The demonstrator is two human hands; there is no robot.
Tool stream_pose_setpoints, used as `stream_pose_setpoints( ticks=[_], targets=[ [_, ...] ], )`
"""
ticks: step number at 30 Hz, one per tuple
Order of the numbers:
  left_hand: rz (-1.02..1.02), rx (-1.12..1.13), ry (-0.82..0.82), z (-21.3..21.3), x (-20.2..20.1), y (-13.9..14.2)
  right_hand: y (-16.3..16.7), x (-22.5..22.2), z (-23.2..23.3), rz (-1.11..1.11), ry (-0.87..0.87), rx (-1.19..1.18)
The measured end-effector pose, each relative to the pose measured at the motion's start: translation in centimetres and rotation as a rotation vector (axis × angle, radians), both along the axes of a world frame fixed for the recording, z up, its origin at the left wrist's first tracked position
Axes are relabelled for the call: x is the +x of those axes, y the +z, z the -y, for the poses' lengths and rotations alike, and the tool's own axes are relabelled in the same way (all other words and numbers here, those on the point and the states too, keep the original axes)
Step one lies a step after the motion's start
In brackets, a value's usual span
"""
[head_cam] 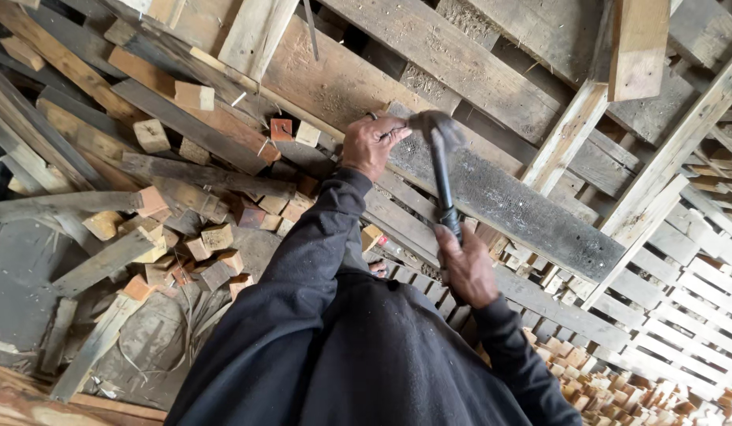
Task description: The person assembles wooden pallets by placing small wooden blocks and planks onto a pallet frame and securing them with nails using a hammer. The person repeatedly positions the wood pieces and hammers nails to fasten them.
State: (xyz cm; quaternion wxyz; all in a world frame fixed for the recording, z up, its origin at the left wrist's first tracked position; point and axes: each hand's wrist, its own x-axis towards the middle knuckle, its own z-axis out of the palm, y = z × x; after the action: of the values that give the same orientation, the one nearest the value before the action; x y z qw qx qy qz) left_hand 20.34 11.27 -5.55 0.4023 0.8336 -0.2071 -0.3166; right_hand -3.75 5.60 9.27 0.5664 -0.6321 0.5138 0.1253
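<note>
I see my right hand [466, 268] wrapped tight around the black-handled steel hammer [441, 170], handle running toward twelve o'clock. Its head sits just beside my left hand [371, 144], which curls its fingers on the dark grey weathered plank [508, 205] at eleven o'clock.

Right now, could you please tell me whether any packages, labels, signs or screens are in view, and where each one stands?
None in view. There is only bare wood: grey weathered planks, stacked pallets and loose offcut blocks. The left hand rests on the dark plank, and the right hand grips a black-handled hammer.
</note>
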Motion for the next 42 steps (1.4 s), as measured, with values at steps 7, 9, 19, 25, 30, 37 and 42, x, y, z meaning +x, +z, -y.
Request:
stream_pose_setpoints(
  ticks=[7, 9, 19, 25, 30, 37, 42],
  targets=[
    [-0.017, -0.632, 0.719, 1.6, 2.0, -0.6, 8.5, 0.8, 2.9, 1.005, 0.003, -0.444],
    [0.116, -0.357, 0.845, 2.7, 1.7, -0.9, 7.7, 2.1, 3.4, 1.188, 0.012, -0.538],
    [-0.090, -0.139, 0.906, 3.2, 2.6, 0.3, 7.2, 1.0, 5.8, 0.773, -0.004, -0.203],
    [-0.024, -0.087, 0.897, 3.6, 2.7, -0.3, 7.0, 3.3, 6.5, 1.194, 0.073, -0.698],
    [0.064, -0.022, 0.898, 3.4, 2.2, -0.6, 1.2, 1.3, 1.8, 0.064, 0.026, -0.140],
    [0.005, -0.116, 0.892, 3.3, 2.8, -0.2, 7.9, 2.8, 8.8, 1.215, 0.112, -0.646],
    [-0.024, -0.094, 0.868, 3.2, 2.8, -0.6, 1.0, 3.2, 2.6, 0.106, 0.359, -0.397]
  ],
)
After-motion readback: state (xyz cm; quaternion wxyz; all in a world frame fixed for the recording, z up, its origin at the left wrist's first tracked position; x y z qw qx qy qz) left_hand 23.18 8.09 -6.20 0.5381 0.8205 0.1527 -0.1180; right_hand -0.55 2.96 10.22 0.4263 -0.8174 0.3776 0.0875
